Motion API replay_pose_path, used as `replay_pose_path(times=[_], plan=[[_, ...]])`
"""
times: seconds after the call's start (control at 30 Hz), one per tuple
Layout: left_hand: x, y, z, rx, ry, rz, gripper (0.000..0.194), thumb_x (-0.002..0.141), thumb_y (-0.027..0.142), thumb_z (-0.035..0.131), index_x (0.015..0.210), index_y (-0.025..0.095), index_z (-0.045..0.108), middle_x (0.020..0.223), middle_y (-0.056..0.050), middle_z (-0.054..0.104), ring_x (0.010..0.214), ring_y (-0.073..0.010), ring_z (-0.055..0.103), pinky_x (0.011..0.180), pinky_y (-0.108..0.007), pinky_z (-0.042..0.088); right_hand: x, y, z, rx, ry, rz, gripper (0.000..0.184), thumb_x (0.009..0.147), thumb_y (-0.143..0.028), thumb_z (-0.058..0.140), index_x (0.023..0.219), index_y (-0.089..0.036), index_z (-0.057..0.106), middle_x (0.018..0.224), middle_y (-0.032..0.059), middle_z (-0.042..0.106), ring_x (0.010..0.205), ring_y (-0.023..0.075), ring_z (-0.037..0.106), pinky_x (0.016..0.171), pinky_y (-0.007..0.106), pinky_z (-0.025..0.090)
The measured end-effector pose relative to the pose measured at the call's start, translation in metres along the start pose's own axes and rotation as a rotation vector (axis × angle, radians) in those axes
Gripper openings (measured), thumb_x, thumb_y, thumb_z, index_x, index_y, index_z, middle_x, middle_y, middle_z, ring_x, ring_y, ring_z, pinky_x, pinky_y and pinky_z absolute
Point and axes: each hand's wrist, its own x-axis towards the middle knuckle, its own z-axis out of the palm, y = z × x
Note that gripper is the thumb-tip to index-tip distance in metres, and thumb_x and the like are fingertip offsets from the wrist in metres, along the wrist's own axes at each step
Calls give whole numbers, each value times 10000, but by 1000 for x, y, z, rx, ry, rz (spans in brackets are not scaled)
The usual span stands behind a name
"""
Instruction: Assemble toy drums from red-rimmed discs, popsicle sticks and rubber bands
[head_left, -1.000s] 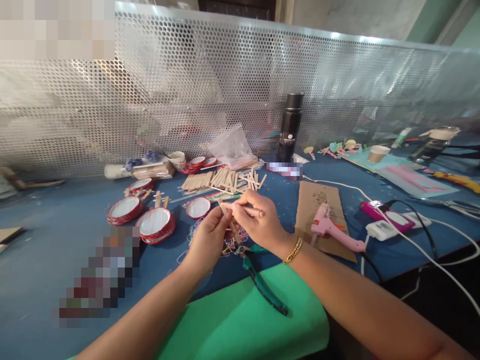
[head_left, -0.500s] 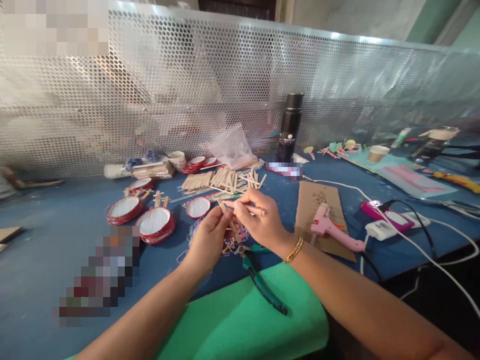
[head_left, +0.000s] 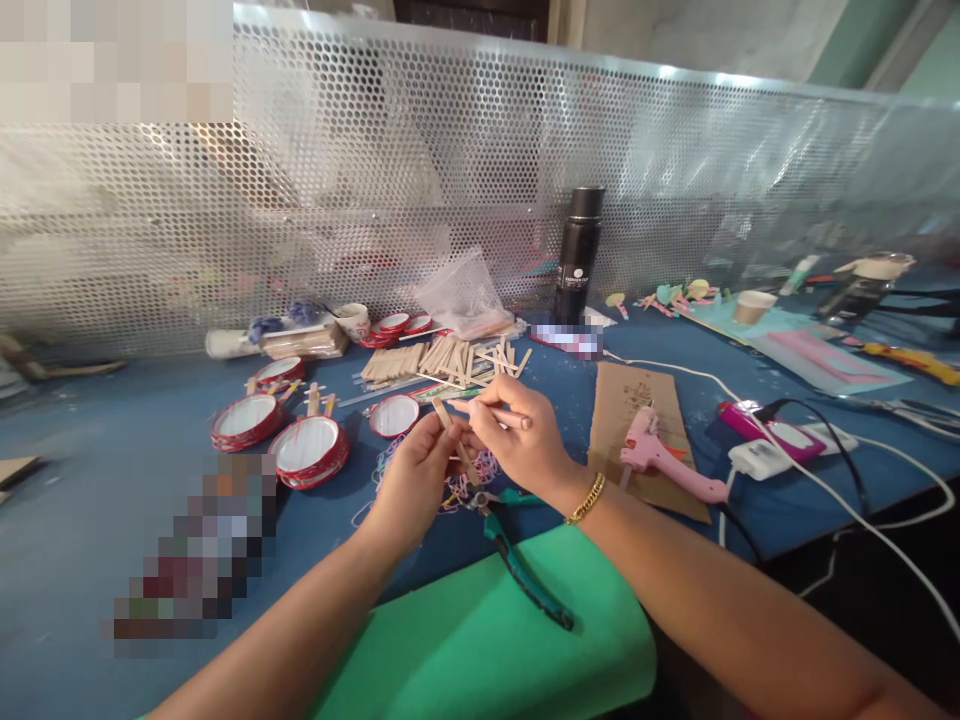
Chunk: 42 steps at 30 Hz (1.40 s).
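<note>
My left hand pinches a flat wooden craft stick, held tilted over the table. In my right hand is a slim pinkish pencil, gripped as for writing, with its tip close to the upper end of the stick. Whether the tip touches the wood I cannot tell. Tangled pastel strings lie beneath the hands. Just below them rest pliers with green handles, partly on a green sheet. A pile of craft sticks lies behind the hands.
Red-rimmed round pieces are stacked at the left. To the right, a pink glue gun lies on cardboard, near a power strip and white cables. A black flask stands before the perforated metal screen.
Both hands hold nearly the same pose, pencil against or near the stick's upper end. The view has shifted very slightly; nothing else visibly moved.
</note>
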Motion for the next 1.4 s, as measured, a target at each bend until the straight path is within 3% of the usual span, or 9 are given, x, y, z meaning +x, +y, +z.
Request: replay_pose_path(times=[0.83, 0.93, 1.07, 1.13, 1.27, 1.4], plan=[[-2, 2, 0, -17, 7, -6, 398, 777, 579, 787, 872, 213, 663, 720, 34, 662, 645, -128, 563, 604, -224, 474, 0, 1, 0, 2, -11, -12, 230, 953, -265, 577, 733, -237, 516, 662, -24, 587, 617, 143, 574, 619, 271, 447], [-3, 5, 0, -53, 11, -49, 466, 734, 617, 809, 915, 211, 669, 760, 8, 717, 679, -153, 624, 620, -244, 504, 0, 4, -2, 64, 26, 48, 184, 983, -283, 588, 807, -231, 579, 737, 1, 669, 676, 154, 649, 666, 280, 498], [-6, 9, 0, -65, 7, -97, 545, 699, 662, 819, 968, 210, 680, 768, -13, 749, 714, -178, 673, 635, -259, 535, 1, 9, 0, 224, -5, 137, 169, 1032, -343, 560, 1096, -239, 676, 932, 43, 763, 817, 174, 743, 763, 304, 578], [-7, 10, 1, -34, -8, -104, 548, 694, 671, 818, 949, 203, 691, 762, -18, 752, 697, -175, 671, 621, -257, 537, 0, 12, 3, 250, -34, 209, 144, 992, -325, 611, 1085, -249, 691, 937, 38, 768, 860, 185, 752, 789, 313, 596], [-6, 12, 3, 47, -48, -77, 509, 706, 675, 805, 837, 190, 724, 747, -39, 749, 640, -171, 653, 595, -271, 541, -2, 15, 10, 377, -70, 390, 117, 848, -252, 701, 956, -251, 655, 830, -7, 726, 727, 168, 705, 629, 278, 592], [-5, 13, 3, 73, -50, -62, 495, 711, 676, 800, 754, 190, 723, 716, -49, 741, 629, -180, 654, 593, -278, 538, -2, 10, 11, 577, -82, 543, 207, 812, -318, 730, 960, -257, 599, 778, -41, 667, 542, 123, 595, 451, 241, 522]])
